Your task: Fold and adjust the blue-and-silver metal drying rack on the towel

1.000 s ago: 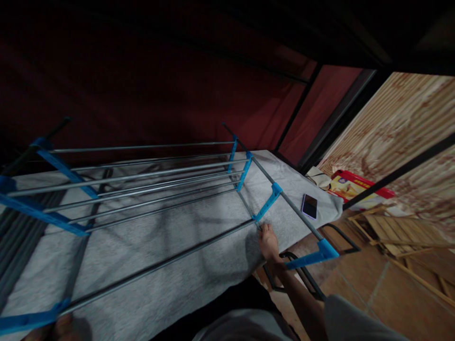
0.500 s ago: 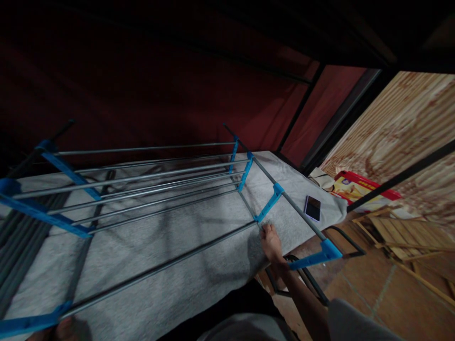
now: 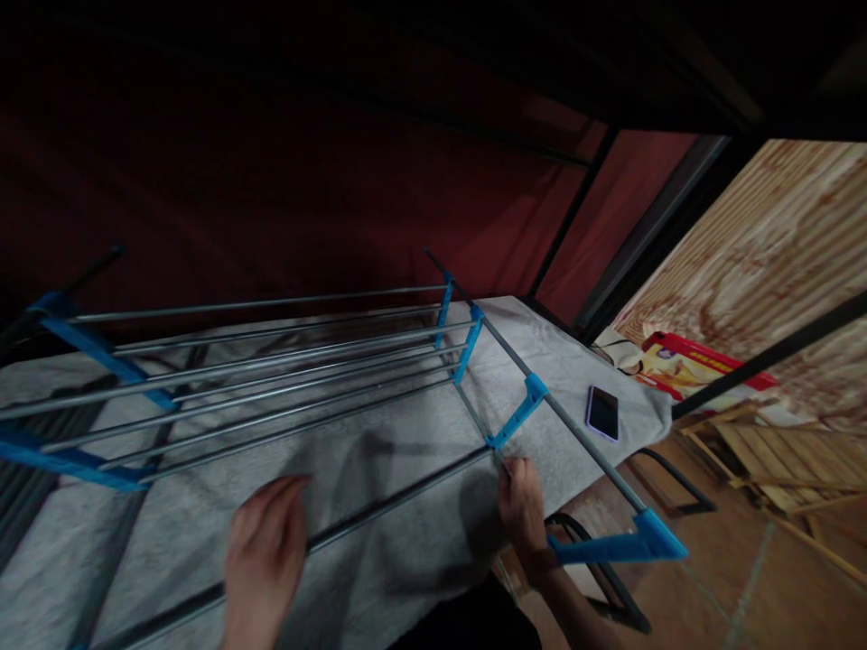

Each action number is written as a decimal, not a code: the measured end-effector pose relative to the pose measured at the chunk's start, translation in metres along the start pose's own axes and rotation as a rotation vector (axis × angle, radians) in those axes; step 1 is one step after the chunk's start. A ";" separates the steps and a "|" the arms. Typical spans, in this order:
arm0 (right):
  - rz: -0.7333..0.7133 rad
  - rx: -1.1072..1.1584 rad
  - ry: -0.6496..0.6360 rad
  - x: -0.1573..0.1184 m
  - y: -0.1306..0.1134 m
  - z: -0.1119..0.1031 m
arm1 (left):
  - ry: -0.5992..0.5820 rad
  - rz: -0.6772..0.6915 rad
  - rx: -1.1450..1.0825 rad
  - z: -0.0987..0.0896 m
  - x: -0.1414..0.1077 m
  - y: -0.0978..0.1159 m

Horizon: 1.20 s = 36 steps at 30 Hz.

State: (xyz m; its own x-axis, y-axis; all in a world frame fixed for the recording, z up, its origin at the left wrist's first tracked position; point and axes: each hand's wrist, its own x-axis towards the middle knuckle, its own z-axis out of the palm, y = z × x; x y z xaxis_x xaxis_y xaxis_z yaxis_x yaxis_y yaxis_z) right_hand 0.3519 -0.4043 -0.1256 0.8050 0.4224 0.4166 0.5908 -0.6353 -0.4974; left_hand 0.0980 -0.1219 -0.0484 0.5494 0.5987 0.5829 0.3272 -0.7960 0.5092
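Observation:
A rack of grey metal tubes (image 3: 399,501) and blue plastic brackets (image 3: 518,413) stands over a cloth-covered surface. My right hand (image 3: 521,501) is closed around the end of a thin tube beside the middle blue bracket on the right side. Over the nearest long tube hovers my left hand (image 3: 266,551), its fingers loosely curved and nothing seen in them; whether it touches the tube is unclear. At the lower right another blue bracket (image 3: 627,544) sits on the end of the side tube.
A phone (image 3: 602,413) lies on the grey cloth (image 3: 542,338) at the right. Beyond it are a red and yellow box (image 3: 691,366) and folded wooden slats (image 3: 792,460) on the tiled floor. Loose dark tubes (image 3: 41,460) lie at the left. A dark red wall rises behind.
My left hand has left the near-left corner bracket and moved right, above the near tube. My right hand keeps its hold. The view has shifted slightly, with the rack lower in it.

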 end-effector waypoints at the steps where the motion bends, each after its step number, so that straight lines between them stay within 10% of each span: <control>1: -0.049 0.052 -0.015 -0.001 -0.007 0.001 | -0.057 0.027 -0.025 0.027 0.018 0.003; 7: -0.153 0.069 -0.074 0.043 -0.051 0.039 | -0.534 0.118 0.010 0.175 0.112 0.044; 12: 0.060 -0.167 -0.092 0.094 -0.056 0.079 | -0.744 0.136 0.003 0.237 0.150 0.059; 23: 0.145 -0.085 0.033 0.124 -0.013 0.122 | -0.830 0.233 -0.339 0.310 0.193 0.047; 27: 0.093 -0.098 0.166 0.120 -0.009 0.128 | -0.854 0.183 -0.401 0.317 0.190 0.043; 36: 0.183 -0.207 0.043 0.122 -0.017 0.124 | -0.869 0.169 -0.479 0.319 0.190 0.047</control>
State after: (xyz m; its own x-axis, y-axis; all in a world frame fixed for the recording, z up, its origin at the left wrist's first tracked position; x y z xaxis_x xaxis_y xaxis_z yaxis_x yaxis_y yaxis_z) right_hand 0.4468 -0.2617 -0.1607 0.8918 0.2634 0.3678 0.4083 -0.8189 -0.4034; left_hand 0.4632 -0.0739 -0.1155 0.9929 0.0566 0.1042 -0.0454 -0.6306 0.7748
